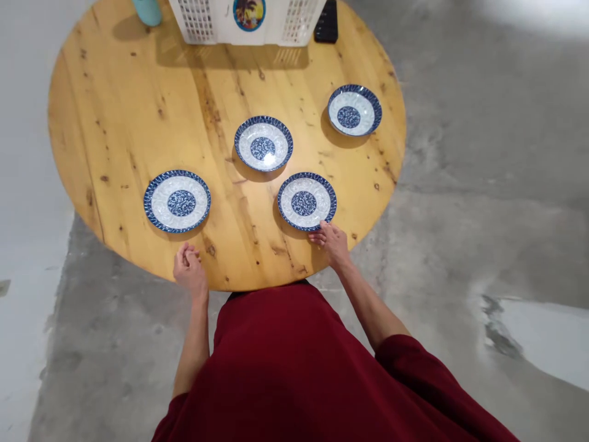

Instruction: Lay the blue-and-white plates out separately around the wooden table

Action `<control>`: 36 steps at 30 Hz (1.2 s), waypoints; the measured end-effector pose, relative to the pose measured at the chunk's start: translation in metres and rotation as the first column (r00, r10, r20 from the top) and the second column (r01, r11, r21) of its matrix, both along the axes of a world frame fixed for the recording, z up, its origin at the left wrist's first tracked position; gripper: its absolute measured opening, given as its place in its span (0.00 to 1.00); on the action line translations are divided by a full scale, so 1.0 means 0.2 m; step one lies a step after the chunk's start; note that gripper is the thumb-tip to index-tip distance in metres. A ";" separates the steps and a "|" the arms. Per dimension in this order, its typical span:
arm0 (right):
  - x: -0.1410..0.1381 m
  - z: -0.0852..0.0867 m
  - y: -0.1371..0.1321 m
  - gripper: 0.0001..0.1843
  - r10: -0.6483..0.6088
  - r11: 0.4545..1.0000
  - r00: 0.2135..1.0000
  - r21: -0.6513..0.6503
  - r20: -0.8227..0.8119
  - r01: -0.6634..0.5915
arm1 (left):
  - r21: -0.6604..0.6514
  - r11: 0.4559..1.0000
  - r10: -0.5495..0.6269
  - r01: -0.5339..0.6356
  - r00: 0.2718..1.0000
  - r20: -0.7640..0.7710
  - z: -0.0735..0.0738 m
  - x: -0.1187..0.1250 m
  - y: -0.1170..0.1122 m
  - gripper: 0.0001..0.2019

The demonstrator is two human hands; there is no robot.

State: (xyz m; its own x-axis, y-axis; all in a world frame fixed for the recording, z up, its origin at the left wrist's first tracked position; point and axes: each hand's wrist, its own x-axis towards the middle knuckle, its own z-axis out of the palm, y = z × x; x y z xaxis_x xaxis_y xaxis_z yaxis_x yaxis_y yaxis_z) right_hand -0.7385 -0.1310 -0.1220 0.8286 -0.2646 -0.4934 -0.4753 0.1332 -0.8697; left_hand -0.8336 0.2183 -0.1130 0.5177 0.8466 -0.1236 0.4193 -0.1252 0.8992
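I am watching the right hand [332, 242] resting open, its fingertips touching the near rim of a blue-patterned plate [307, 201] without gripping it. Taking that plate as my mark, a second plate [264, 143] is lying just beyond it to the left. A third plate [354, 110] is sitting farther beyond it to the right, and a fourth plate [177, 201] is lying well off to its left. Nearer than that fourth one, the left hand [188, 267] is curling loosely closed on the tabletop [138, 110], holding nothing. All four plates are lying apart and face up, none stacked, none lifted. Far beyond my mark, a white plastic basket [221, 24], a teal container [148, 9] and a dark flat object [326, 24] are standing at the far edge.
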 end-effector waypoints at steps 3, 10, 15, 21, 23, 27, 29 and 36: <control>-0.03 0.00 0.01 0.25 -0.035 0.999 0.999 -0.023 0.009 0.035 | -0.017 1.000 -0.015 0.015 1.000 -0.017 -0.02 -0.03 0.06 0.17; -0.05 -0.02 0.03 0.23 -0.030 0.999 0.999 -0.026 0.016 0.030 | 0.045 0.998 0.043 -0.041 0.998 -0.044 -0.03 -0.18 0.17 0.17; 0.01 -0.01 0.07 0.26 -0.052 0.999 0.999 0.004 0.000 0.052 | 0.096 0.989 0.116 -0.111 0.992 -0.049 -0.03 -0.37 0.15 0.15; -0.09 0.01 0.06 0.21 -0.034 0.995 0.999 0.092 0.040 0.031 | 0.100 0.995 0.029 -0.021 0.996 -0.087 0.01 -0.52 0.06 0.13; -0.19 0.00 0.07 0.20 -0.030 0.992 0.999 0.121 0.023 0.027 | 0.111 0.994 0.012 0.000 0.995 -0.102 0.03 -0.55 0.04 0.13; -0.44 -0.02 0.11 0.20 0.054 0.985 0.999 0.163 0.007 -0.055 | 0.122 0.992 -0.027 0.043 0.991 -0.131 0.06 -0.60 -0.01 0.15; -0.56 -0.03 0.12 0.19 0.132 0.977 0.991 0.165 0.007 -0.131 | 0.105 0.993 -0.032 0.046 0.991 -0.132 0.06 -0.64 -0.05 0.17; -0.77 -0.05 0.12 0.20 0.329 0.940 0.944 0.092 0.012 -0.328 | -0.030 0.999 -0.016 0.011 0.984 -0.177 0.01 -0.92 -0.20 0.19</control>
